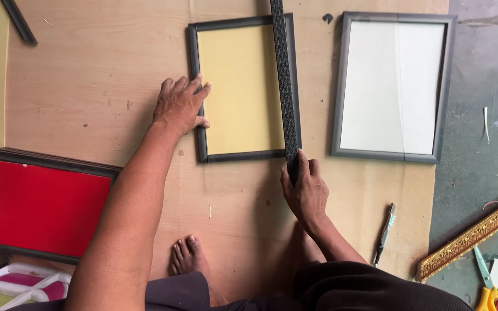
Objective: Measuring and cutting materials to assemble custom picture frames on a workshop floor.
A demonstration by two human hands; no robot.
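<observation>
Meanwhile, right hand (305,193) grips black strip (283,86) over yellow frame (243,89).

black frame (198,86) around a pale yellow panel (237,86). black moulding strip (284,86) with a fine embossed texture. grey frame (336,86) around a white panel (393,86). dark frame (47,158) around a red panel (47,210). gold ornate patterned moulding (472,236). light wood-grain board (87,75). yellow-handled scissors (488,296). white frame (15,282) with pink and lime panels.

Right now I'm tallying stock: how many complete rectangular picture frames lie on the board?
3: a yellow-backed frame under the left hand, a grey white-backed frame at right, a red-backed frame at left, possibly stacked on others.
</observation>
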